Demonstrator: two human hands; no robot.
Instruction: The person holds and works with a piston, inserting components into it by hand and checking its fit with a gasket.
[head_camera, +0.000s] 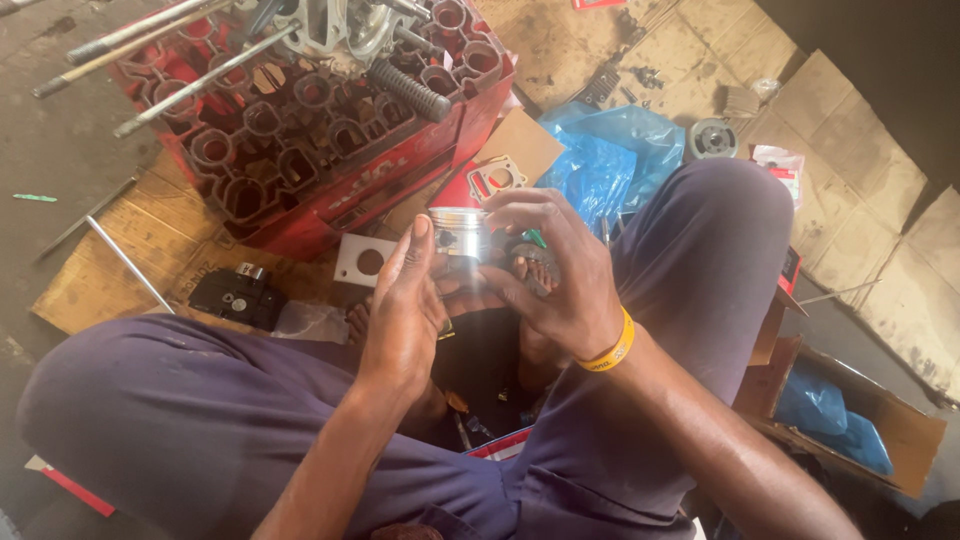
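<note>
Holding a shiny metal piston (462, 233) between both hands, you sit with your knees spread over a cardboard-covered floor (880, 170). The piston stands roughly upright, its axis running up and down in the view, flat crown toward the top and open skirt toward your lap; a small pin hole shows on the side facing you. Your left hand (403, 305) grasps it from the left, thumb raised along its wall and fingers wrapped underneath. Your right hand (555, 270) clasps it from the right, fingers curled over the top edge; a yellow wristband (612, 347) circles that wrist.

Just beyond the piston lies a red gasket (495, 180), with a square white gasket with a round hole (364, 260) to its left. A red plastic crate (310, 130) stands farther up, carrying an engine part with long studs (200, 60) sticking out to the left. A blue plastic bag (610, 155) lies behind your right hand, a black block (235, 295) sits by your left knee, and an open cardboard box (905, 430) rests at the right.
</note>
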